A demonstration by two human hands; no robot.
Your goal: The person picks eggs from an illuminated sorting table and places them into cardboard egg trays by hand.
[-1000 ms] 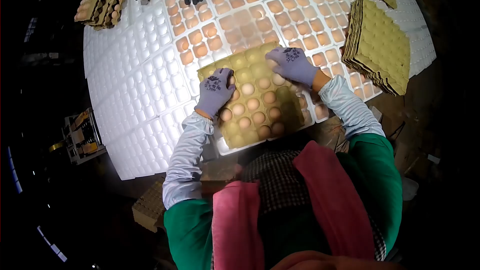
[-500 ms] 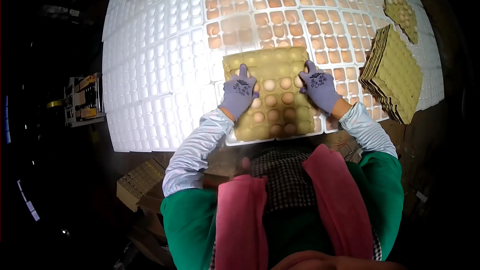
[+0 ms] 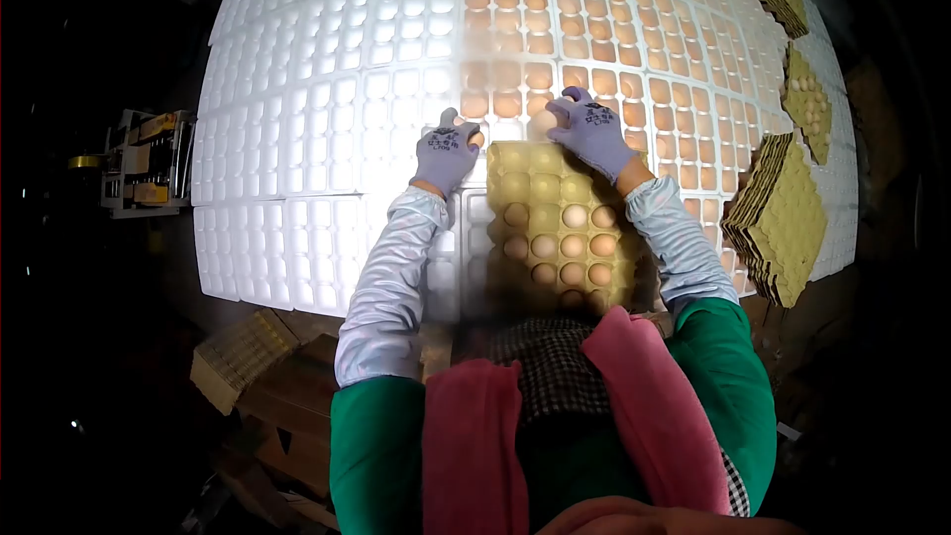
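Observation:
My left hand (image 3: 446, 157), in a grey-purple glove with dark print, is closed on a brown egg (image 3: 476, 140) at its fingertips, over the white trays. My right hand (image 3: 596, 133), gloved the same way, grips a pale egg (image 3: 542, 124) between thumb and fingers, just past the far edge of a yellowish pulp egg tray (image 3: 509, 160). That pulp tray lies directly before my body, with several eggs (image 3: 575, 216) in its nearer pockets and bare pockets at its far end. Beyond my hands, brown eggs (image 3: 506, 104) fill pockets of the white trays.
White pocketed trays (image 3: 327, 139) cover the broad surface, bare on the left and egg-filled on the right. Stacked pulp trays (image 3: 783, 223) stand at the right. Another pulp tray with eggs (image 3: 807, 107) lies behind them. A carton (image 3: 238, 357) is at lower left.
Both hands have left the sides of the pulp tray and reached beyond its far end, each now with an egg. The view has shifted, and the pulp tray appears lower and further right.

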